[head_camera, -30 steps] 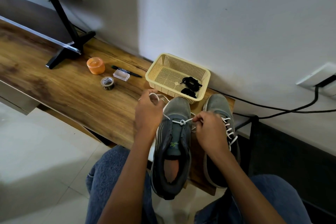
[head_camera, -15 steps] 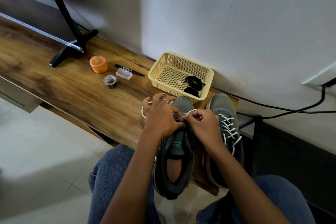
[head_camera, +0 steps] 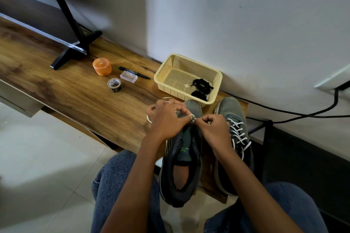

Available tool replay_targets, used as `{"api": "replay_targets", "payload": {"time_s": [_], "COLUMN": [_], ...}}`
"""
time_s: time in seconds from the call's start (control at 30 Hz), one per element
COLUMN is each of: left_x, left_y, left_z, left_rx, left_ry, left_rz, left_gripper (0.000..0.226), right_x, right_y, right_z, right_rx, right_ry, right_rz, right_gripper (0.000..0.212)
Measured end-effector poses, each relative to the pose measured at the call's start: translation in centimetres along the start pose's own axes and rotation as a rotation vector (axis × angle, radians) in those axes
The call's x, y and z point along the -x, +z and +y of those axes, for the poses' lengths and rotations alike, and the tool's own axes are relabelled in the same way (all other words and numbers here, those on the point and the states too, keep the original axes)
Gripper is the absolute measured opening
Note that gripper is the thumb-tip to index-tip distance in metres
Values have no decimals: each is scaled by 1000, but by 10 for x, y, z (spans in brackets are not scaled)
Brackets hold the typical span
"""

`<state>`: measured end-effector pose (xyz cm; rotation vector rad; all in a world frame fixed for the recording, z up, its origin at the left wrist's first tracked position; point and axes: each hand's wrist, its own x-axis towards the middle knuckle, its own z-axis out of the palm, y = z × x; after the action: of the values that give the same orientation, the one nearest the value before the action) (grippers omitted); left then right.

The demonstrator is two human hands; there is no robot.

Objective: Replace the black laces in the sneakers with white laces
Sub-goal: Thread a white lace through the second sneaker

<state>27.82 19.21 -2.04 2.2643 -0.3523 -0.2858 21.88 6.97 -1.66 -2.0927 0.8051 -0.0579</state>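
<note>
The long brown wooden bench (head_camera: 75, 98) holds everything close. Two grey sneakers (head_camera: 181, 159) sit side by side at its near end, easy to reach. The yellow plastic basket (head_camera: 170, 66) keeps the old black laces (head_camera: 201, 84) away. Both hands pinch the white lace (head_camera: 192, 117) over the left sneaker: left hand (head_camera: 168, 119), right hand (head_camera: 214, 128), fingers curled tight to thread it.

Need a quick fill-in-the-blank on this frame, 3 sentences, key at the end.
1. The black laces lie inside the yellow ____.
2. Both the left hand and the right hand pinch a ____ lace over the left sneaker.
3. The right sneaker is already laced in ____.

Missing words: basket; white; white
</note>
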Motion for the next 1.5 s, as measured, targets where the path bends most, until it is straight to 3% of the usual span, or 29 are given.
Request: {"api": "replay_targets", "payload": {"time_s": [0.17,0.27,0.33,0.43,0.6,0.77,0.97,1.23,1.33,1.5], "left_x": [0,1,1,1,4,1,1,3,3,2], "left_y": [-2,-6,-5,-4,-2,3,-1,-3,-1,0], "left_z": [10,14,12,9,6,1,0,2,2,0], "left_rx": [541,672,639,596,544,367,405,457,467,462], "left_ry": [-181,-223,-203,-179,-152,34,23,-26,-18,-30], "left_rz": [-135,-237,-274,-254,-278,-222,-243,-209,-202,-257], "left_gripper": [12,12,14,16,11,4,11,11,10,9], "right_x": [4,2,0,0,0,3,4,-3,-8,-14], "right_y": [1,-2,-4,-6,-15,-24,-20,-21,-16,-12], "right_z": [-6,-8,-9,-10,-11,-24,-24,-30,-33,-40], "right_rx": [-41,-4,52,33,-37,-80,-209,-41,-14,-135], "right_ry": [4,-27,-93,-205,-213,-215,-138,-275,-230,-4], "right_rz": [-21,-28,1,-37,26,-15,-12,-8,-40,-187], "right_gripper": [43,35,15,5,15,15,17,11,9,5]}}
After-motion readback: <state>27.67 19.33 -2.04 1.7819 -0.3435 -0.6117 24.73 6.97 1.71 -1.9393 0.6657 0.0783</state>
